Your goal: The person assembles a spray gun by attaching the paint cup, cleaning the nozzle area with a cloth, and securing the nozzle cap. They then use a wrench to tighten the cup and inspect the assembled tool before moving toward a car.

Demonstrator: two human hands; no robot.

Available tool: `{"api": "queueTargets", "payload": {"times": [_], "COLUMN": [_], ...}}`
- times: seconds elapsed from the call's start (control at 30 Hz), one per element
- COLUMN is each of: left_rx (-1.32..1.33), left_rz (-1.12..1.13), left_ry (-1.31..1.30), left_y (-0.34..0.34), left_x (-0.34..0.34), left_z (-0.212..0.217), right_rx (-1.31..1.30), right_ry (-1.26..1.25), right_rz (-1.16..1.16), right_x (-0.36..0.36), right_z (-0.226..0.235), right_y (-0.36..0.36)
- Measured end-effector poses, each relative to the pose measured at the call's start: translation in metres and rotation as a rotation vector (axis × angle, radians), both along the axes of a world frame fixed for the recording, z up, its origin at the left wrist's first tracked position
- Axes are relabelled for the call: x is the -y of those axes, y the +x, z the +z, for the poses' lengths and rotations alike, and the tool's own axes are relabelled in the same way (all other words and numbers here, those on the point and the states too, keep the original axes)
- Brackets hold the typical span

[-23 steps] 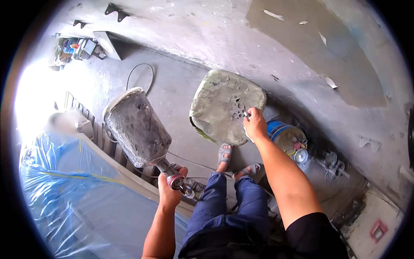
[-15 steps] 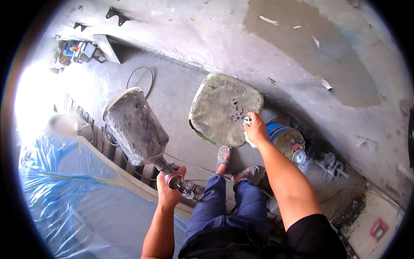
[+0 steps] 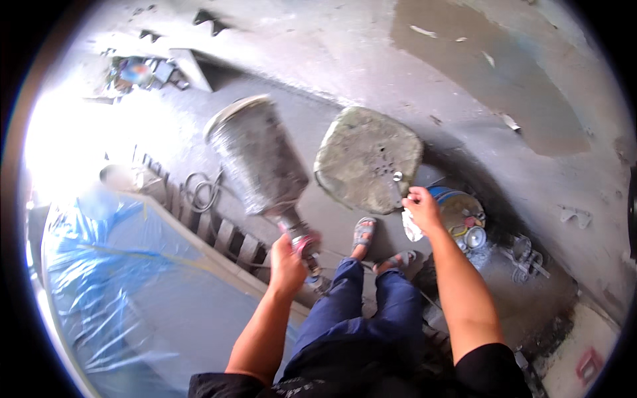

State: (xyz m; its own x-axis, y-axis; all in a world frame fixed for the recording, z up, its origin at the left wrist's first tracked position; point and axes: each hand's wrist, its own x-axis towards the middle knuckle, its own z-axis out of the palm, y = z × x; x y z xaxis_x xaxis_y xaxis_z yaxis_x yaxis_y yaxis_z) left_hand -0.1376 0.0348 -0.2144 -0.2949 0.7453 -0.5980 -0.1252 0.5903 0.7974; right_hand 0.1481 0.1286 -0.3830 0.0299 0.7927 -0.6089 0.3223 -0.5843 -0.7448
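A: Head view, left side?
B: Left hand (image 3: pixel 286 264) wrapped round the narrow neck of a plaster-caked spray hopper (image 3: pixel 259 156), fingers clamped on it; wide mouth tilted up and away over the concrete floor (image 3: pixel 318 79).
A: Right side?
B: Right hand (image 3: pixel 422 209) at the near edge of a mortar-crusted board (image 3: pixel 368 157), fingers closed on a white rag (image 3: pixel 411 229); touching the board or not, hard to tell.
A: Around them?
B: Blue bucket (image 3: pixel 464 212) just beside the right hand; blue plastic sheet (image 3: pixel 106 298) at lower left; sandalled feet (image 3: pixel 363 233) below the board.
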Motion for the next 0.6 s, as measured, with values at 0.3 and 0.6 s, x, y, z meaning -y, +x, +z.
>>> {"api": "queueTargets", "payload": {"times": [0.3, 0.6], "left_rx": [0.002, 0.025], "left_rz": [-0.204, -0.258], "left_ry": [0.082, 0.213], "left_y": [0.022, 0.050], "left_x": [-0.006, -0.005], "left_z": [0.072, 0.146], "right_rx": [-0.235, -0.233], "right_ry": [0.022, 0.460], "right_rz": [0.034, 0.180], "right_x": [0.082, 0.092], "right_z": [0.171, 0.329], "right_y": [0.008, 0.000]}}
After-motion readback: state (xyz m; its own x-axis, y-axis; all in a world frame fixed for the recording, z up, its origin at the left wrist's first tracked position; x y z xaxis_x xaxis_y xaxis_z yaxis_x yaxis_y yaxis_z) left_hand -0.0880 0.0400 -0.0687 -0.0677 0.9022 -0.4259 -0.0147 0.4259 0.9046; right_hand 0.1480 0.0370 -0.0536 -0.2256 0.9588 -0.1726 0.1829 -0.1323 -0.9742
